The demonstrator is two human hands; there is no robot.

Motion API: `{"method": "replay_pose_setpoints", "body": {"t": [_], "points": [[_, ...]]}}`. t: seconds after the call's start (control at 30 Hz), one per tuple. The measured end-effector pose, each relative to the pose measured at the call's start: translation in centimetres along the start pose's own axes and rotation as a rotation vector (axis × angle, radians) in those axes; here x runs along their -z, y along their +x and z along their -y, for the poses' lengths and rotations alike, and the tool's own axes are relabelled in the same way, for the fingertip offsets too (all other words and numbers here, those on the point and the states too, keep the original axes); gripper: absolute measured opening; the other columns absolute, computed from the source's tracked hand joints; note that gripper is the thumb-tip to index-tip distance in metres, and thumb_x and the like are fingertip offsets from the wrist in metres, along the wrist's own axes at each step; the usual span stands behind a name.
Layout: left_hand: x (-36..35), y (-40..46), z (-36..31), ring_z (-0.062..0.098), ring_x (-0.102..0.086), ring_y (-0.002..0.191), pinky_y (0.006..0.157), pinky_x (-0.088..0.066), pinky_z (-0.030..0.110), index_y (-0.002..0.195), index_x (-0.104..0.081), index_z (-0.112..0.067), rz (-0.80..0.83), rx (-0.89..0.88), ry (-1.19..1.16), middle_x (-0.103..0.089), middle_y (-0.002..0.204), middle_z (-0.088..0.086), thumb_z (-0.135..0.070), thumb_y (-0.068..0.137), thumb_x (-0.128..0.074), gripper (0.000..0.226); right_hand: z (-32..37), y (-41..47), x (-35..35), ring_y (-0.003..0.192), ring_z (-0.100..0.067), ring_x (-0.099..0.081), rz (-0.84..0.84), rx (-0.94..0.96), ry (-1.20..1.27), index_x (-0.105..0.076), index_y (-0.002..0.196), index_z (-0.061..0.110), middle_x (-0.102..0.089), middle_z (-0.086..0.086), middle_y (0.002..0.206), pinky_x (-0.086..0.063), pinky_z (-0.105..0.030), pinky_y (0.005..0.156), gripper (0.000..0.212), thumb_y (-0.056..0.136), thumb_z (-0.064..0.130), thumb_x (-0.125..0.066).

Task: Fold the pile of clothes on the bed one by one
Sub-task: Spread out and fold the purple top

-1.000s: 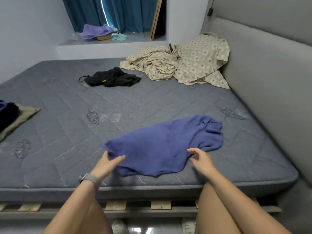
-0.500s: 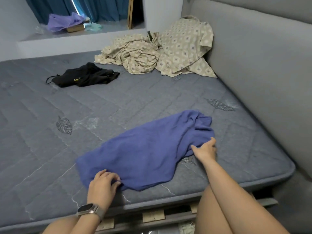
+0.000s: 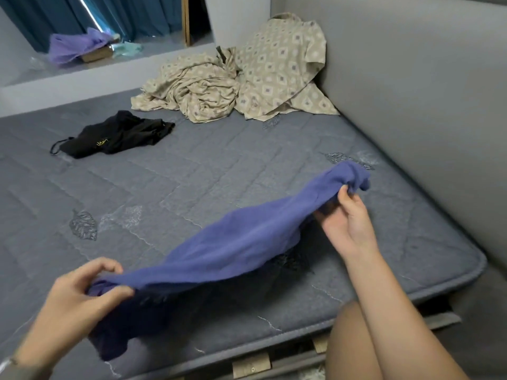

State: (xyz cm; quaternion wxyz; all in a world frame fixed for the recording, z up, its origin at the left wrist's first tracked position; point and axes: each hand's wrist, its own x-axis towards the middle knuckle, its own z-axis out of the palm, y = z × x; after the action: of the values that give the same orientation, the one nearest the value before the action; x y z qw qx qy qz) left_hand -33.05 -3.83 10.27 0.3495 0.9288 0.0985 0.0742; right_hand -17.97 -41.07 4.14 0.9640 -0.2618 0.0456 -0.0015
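Head view gives me the blue garment (image 3: 236,242) lifted off the grey mattress (image 3: 192,174), stretched between both hands near the bed's front edge. My left hand (image 3: 79,305) pinches its near end, the grip closed on bunched cloth; my right hand (image 3: 348,223) grips the far end, fingers curled around it. Farther back lie a black garment (image 3: 115,135) and what looks like patterned beige bedding (image 3: 236,78), well apart.

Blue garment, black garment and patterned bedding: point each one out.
blue garment (image 3: 241,242), head view, middle of the cloth stretched between the hands.
black garment (image 3: 115,137), head view, centre of the crumpled heap.
patterned bedding (image 3: 277,67), head view, on the propped-up piece by the headboard.
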Motion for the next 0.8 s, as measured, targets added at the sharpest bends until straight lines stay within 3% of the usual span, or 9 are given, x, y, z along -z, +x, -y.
{"method": "replay_pose_setpoints", "body": {"t": [0.07,0.17,0.27,0.37,0.5,0.57,0.67,0.73,0.8], "points": [[1.2,2.5,0.2,-0.005,-0.051,0.05,0.054,-0.042,0.018,0.076,-0.064,-0.039,0.24,-0.056,0.432,-0.061,0.057,-0.014,-0.065,0.038,-0.068,0.047,-0.2,1.2,-1.0,0.081,-0.014,-0.067,-0.02,-0.085,-0.044,-0.056,0.095,0.02,-0.071,0.002,0.081,-0.057,-0.03,0.07,0.017,0.079,0.017,-0.061],[1.3,8.4,1.6,0.017,-0.067,0.08,0.064,-0.043,0.029,0.081,-0.069,-0.027,0.328,-0.036,0.856,-0.071,0.078,-0.005,-0.051,0.071,-0.067,0.026,-1.5,5.1,-3.0,0.085,-0.019,-0.059,-0.153,-0.238,-0.32,-0.055,0.09,0.018,-0.065,-0.003,0.086,-0.05,-0.041,0.073,0.011,0.097,0.011,-0.049],[3.5,14.8,1.3,0.037,-0.063,0.1,0.076,-0.044,0.036,0.098,-0.071,-0.009,0.0,0.119,0.717,-0.069,0.104,0.02,-0.008,0.086,-0.057,0.018,-1.6,9.6,-7.6,0.085,-0.021,-0.054,-0.131,-0.199,-0.514,-0.051,0.083,0.019,-0.056,-0.006,0.089,-0.046,-0.044,0.069,0.024,0.1,0.005,-0.042],[8.0,20.2,-1.9,0.044,-0.056,0.107,0.088,-0.043,0.041,0.11,-0.064,0.0,-0.527,0.232,0.191,-0.064,0.112,0.025,0.001,0.089,-0.044,0.029,0.2,14.3,-15.1,0.091,-0.026,-0.056,0.031,-0.09,-0.545,-0.052,0.086,0.017,-0.057,-0.011,0.092,-0.051,-0.044,0.065,0.03,0.096,-0.004,-0.034],[12.1,22.3,-7.6,0.026,-0.053,0.089,0.076,-0.039,0.032,0.105,-0.057,-0.008,-0.977,-0.011,-0.234,-0.06,0.097,0.014,0.001,0.086,-0.034,0.03,4.1,17.0,-24.4,0.085,-0.03,-0.057,0.248,0.134,-0.262,-0.053,0.098,0.014,-0.057,-0.015,0.096,-0.059,-0.037,0.061,0.029,0.094,-0.008,-0.034],[13.3,22.2,-7.7,0.018,-0.052,0.089,0.081,-0.044,0.034,0.104,-0.058,-0.015,-0.972,-0.168,-0.277,-0.061,0.099,0.009,-0.003,0.083,-0.036,0.033,5.6,16.1,-26.2,0.09,-0.029,-0.063,0.316,0.19,-0.049,-0.06,0.101,0.015,-0.062,-0.014,0.104,-0.058,-0.042,0.074,0.03,0.083,-0.008,-0.051],[12.7,19.7,-5.5,0.022,-0.056,0.099,0.09,-0.044,0.034,0.11,-0.06,-0.013,-0.894,-0.273,-0.185,-0.062,0.109,0.012,-0.005,0.078,-0.039,0.039,5.7,13.8,-24.0,0.086,-0.026,-0.068,0.448,0.222,0.017,-0.076,0.082,0.019,-0.069,-0.011,0.096,-0.057,-0.04,0.082,0.048,0.036,0.006,-0.082],[10.5,16.5,-2.7,0.022,-0.051,0.1,0.084,-0.038,0.022,0.11,-0.063,-0.004,-0.848,-0.32,-0.027,-0.059,0.107,0.015,0.005,0.073,-0.045,0.043,4.0,12.2,-19.5,0.085,-0.021,-0.07,0.432,0.186,-0.042,-0.078,0.079,0.023,-0.072,-0.007,0.094,-0.057,-0.036,0.08,0.046,0.034,0.012,-0.083],[7.1,12.6,1.2,0.024,-0.049,0.096,0.079,-0.034,0.022,0.108,-0.065,-0.001,-0.751,-0.29,0.178,-0.056,0.102,0.016,0.02,0.064,-0.055,0.05,1.5,10.0,-14.0,0.081,-0.013,-0.071,0.316,0.122,-0.107,-0.077,0.075,0.025,-0.073,-0.001,0.09,-0.059,-0.03,0.072,0.04,0.036,0.015,-0.081]]}}
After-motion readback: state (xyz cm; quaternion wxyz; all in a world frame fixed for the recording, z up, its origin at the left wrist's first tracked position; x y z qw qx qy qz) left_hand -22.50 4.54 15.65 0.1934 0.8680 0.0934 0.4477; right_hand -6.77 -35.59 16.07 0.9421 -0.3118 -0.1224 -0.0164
